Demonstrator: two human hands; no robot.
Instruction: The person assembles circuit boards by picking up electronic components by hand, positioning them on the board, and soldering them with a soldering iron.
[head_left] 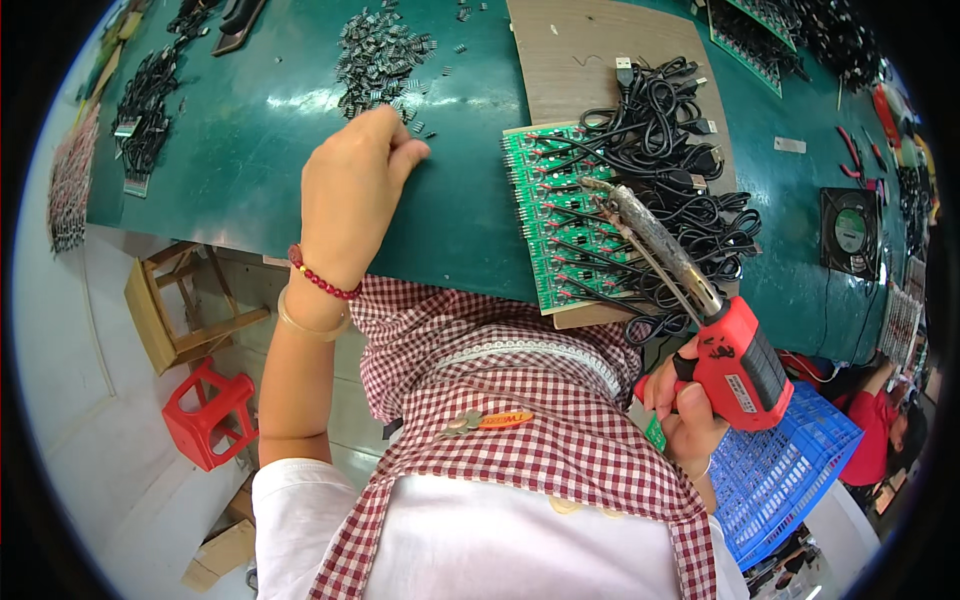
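My left hand (355, 175) reaches over the green table, its fingers bent and pressed together at the near edge of a pile of small black pin-like parts (378, 65). Whatever its fingertips may hold is hidden. Low on the right, my right hand (690, 415) is wrapped round the handle of a red soldering gun (738, 362). The gun's metal barrel slants up and left, its tip above a panel of green circuit boards (535, 225). Red and black wires run from the boards into coiled black USB cables (690, 210).
A brown board (560, 60) lies under the circuit boards and cables. More black cables (148, 115) lie at far left. A small black fan (850, 232) and red-handled pliers (850, 155) are at right. Below are a blue basket (790, 460), red stool (208, 410) and wooden stool (165, 310). A person in red (868, 435) is at lower right.
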